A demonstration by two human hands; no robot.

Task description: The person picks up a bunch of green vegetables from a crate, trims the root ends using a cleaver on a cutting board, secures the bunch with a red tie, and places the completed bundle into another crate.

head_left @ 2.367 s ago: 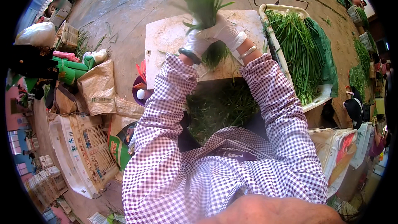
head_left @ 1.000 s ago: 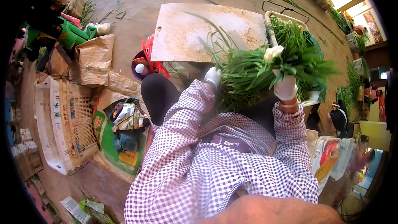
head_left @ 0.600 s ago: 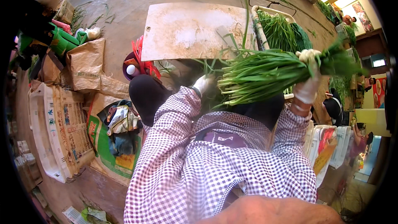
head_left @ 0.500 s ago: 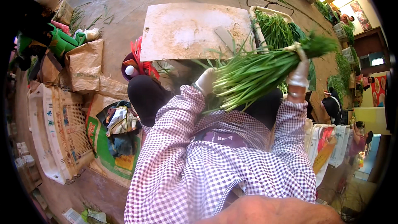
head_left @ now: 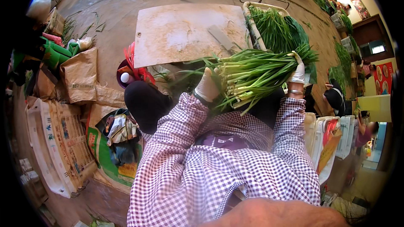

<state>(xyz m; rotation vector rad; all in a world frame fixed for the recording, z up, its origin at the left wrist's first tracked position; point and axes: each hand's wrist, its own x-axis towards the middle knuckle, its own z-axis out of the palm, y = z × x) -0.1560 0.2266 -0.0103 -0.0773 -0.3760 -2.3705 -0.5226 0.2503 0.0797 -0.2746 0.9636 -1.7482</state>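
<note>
A thick bundle of Chinese chives point(head_left: 256, 73), pale at the stem ends and green at the leaves, lies across my front above my knees. My right hand point(head_left: 297, 69), in a white glove, is closed round its leafy part. My left hand point(head_left: 207, 86), also gloved, is up against the pale stem ends, its thumb pointing up and its other fingers mostly hidden. Loose leaves hang blurred beside it. Just beyond the bundle stands a pale board point(head_left: 185, 33) with dirt stains, and a flat grey blade-like piece point(head_left: 221, 38) rests on it.
More chives point(head_left: 273, 27) fill a white-rimmed crate point(head_left: 253, 25) right of the board. Red ties point(head_left: 143, 75) hang by a dark bucket point(head_left: 120, 70) holding a white-capped bottle. White plastic crates point(head_left: 46, 143) stand at left, near a brown sack point(head_left: 80, 75). Other people are at far right.
The bundle has come lower and to the left with my right hand, its leafy end no longer raised. My left hand has shifted slightly left and down along the stem ends.
</note>
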